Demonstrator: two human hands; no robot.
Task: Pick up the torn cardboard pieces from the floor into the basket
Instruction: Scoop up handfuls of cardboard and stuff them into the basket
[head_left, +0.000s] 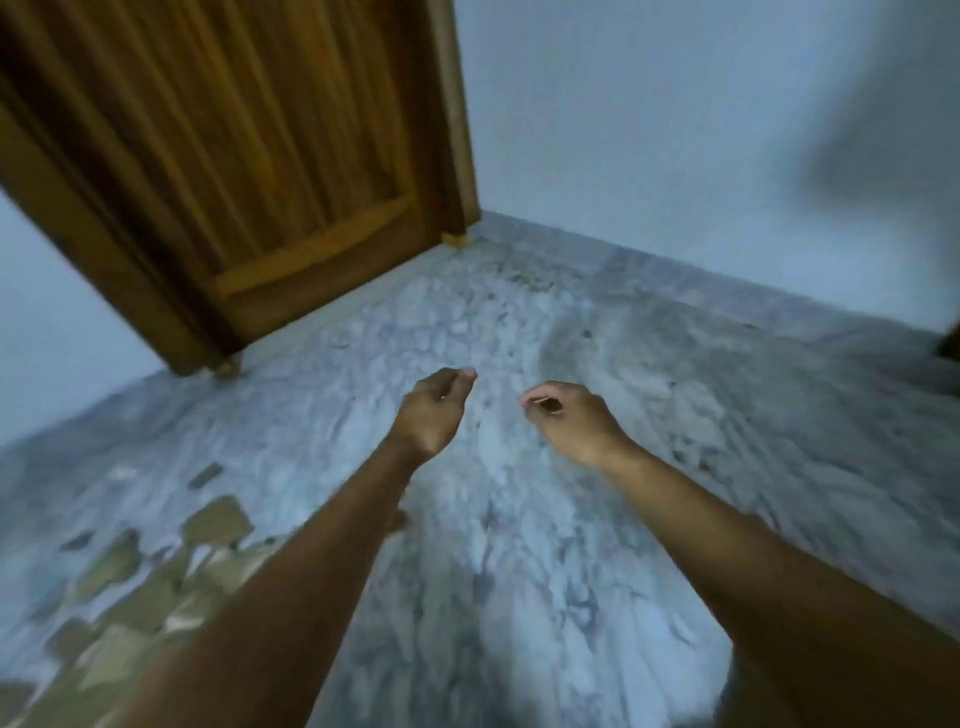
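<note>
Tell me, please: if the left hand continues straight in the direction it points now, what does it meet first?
Probably only bare floor. The left hand points forward toward the wooden door, and nothing lies between them. The cardboard pieces lie behind it, to the left. Depth is unclear.

The floor (519, 519) looks like pale grey-white mottled stone, smooth with a faint sheen. The cardboard pieces (215, 519) are matt, dull brown with rough torn edges; blur hides finer texture. The door (234, 156) is wood, warm brown, with visible vertical grain and a slight satin gloss. The wall (675, 130) looks painted, plain, matt pale blue-grey.
</note>
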